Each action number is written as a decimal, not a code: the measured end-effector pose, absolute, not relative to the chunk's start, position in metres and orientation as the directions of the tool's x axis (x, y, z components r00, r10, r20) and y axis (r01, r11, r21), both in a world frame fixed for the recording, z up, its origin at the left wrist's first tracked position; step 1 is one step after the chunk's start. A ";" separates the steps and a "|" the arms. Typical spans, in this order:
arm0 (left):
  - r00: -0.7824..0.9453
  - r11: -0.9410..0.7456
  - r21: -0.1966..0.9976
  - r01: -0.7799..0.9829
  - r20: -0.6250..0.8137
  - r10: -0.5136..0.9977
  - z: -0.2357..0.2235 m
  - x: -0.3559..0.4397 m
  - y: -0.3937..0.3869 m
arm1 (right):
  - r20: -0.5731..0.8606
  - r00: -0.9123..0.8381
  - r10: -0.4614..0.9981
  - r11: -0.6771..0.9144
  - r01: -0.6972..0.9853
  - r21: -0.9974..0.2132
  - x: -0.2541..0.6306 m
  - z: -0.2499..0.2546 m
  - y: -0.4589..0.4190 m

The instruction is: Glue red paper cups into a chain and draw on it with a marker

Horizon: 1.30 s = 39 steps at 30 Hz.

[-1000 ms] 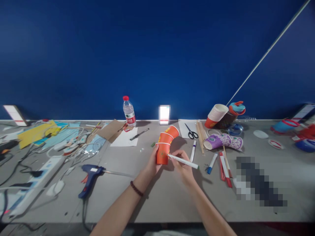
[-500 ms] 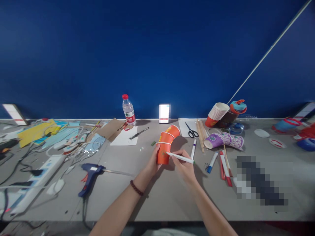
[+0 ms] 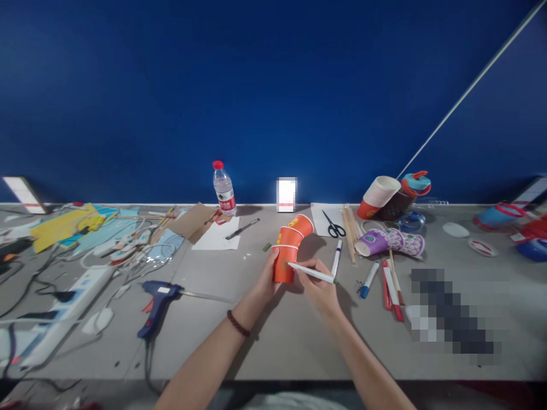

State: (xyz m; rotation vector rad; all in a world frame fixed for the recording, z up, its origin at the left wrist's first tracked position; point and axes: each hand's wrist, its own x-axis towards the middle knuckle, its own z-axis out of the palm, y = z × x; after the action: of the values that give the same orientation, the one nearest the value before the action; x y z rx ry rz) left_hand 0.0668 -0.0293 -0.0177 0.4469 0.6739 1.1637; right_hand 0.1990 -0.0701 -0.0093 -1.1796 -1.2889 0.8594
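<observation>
Several orange paper cups (image 3: 285,255), joined in a curved row, are held by my left hand (image 3: 265,280), its fingers wrapped round the near cup from the left. My right hand (image 3: 318,285) grips a white marker (image 3: 313,272) whose tip meets the near cup's side. A small green mark shows on the orange surface by the tip. A capped marker (image 3: 337,258) with a purple end lies just beyond my right hand. To the left, on the table, rests a blue glue gun (image 3: 158,304).
Scissors (image 3: 333,224), wooden sticks (image 3: 350,233) and a purple cup piece (image 3: 387,243) lie at right, near stacked cups (image 3: 379,196). Blue (image 3: 369,280) and red markers (image 3: 392,291) are closer. A water bottle (image 3: 224,191) stands behind; a power strip (image 3: 68,313) and cables occupy the left.
The whole view has shifted slightly. Both hands keep their holds on the cups and marker, with the marker tip still at the near cup's side.
</observation>
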 end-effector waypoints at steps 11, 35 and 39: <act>0.230 0.347 0.648 -0.678 -0.262 0.937 -0.012 0.068 -0.031 | 0.247 0.130 0.960 0.222 0.176 -0.959 0.200 -0.007 -0.071; 0.264 0.382 0.647 -0.659 -0.277 0.924 -0.018 0.066 -0.029 | 0.298 0.115 0.948 0.267 0.226 -0.937 0.200 -0.007 -0.071; 0.275 0.392 0.644 -0.657 -0.279 0.920 -0.015 0.067 -0.030 | 0.297 0.105 0.949 0.271 0.208 -0.940 0.199 -0.006 -0.071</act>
State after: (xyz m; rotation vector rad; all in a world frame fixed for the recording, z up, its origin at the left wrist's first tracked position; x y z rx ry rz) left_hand 0.0666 -0.0298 -0.0150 0.4483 0.6893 1.1085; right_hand 0.1988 -0.0713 -0.0060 -1.1859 -1.3675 0.7982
